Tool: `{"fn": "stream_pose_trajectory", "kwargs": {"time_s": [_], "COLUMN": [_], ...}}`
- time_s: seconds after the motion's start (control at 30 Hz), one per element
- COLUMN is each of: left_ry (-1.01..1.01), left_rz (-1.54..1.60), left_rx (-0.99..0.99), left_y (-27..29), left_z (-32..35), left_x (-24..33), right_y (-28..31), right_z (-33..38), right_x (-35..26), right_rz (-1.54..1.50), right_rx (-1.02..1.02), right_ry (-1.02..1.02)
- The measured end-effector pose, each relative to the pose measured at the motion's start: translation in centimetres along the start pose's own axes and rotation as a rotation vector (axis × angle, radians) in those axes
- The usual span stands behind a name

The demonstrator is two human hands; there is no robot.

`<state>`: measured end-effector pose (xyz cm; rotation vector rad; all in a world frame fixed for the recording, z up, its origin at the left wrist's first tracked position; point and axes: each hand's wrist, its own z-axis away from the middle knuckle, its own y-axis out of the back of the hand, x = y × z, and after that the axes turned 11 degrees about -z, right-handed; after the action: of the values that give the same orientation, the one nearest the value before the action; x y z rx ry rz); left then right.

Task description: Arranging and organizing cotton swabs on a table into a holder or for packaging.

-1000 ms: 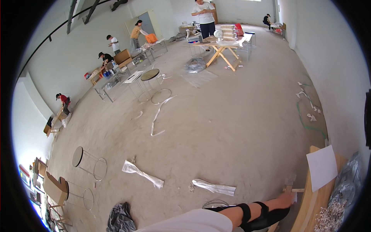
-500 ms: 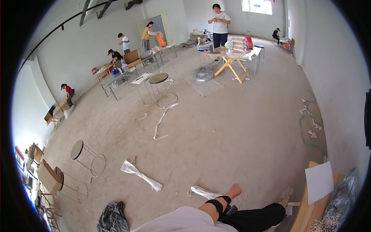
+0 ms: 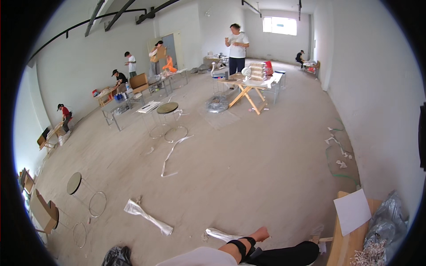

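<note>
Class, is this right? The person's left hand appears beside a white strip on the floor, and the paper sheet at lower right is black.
Not quite: the paper sheet is white, not black, as the head view shows. The person's left hand does appear beside a white strip on the floor.

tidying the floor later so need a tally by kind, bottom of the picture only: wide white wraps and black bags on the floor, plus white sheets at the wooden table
Wide white wraps: 2
Black bag: 1
White sheet: 1
Total: 4
</note>
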<state>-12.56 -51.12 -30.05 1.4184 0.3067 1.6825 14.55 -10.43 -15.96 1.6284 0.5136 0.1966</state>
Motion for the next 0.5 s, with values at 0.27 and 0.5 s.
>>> {"fn": "stream_pose_trajectory", "kwargs": {"time_s": [0.27,0.5], "left_ry": [0.192,0.047], "left_rz": [0.208,0.029], "left_rx": [-0.040,-0.098], "left_y": [1.0,-1.5], "left_z": [1.8,0.2], "left_x": [0.7,-1.0], "right_y": [-0.4,-1.5], "right_z": [0.2,-0.4], "right_x": [0.9,1.1], "right_rz": [-0.034,0.164], "right_rx": [0.080,0.053], "right_ry": [0.040,0.042]}}
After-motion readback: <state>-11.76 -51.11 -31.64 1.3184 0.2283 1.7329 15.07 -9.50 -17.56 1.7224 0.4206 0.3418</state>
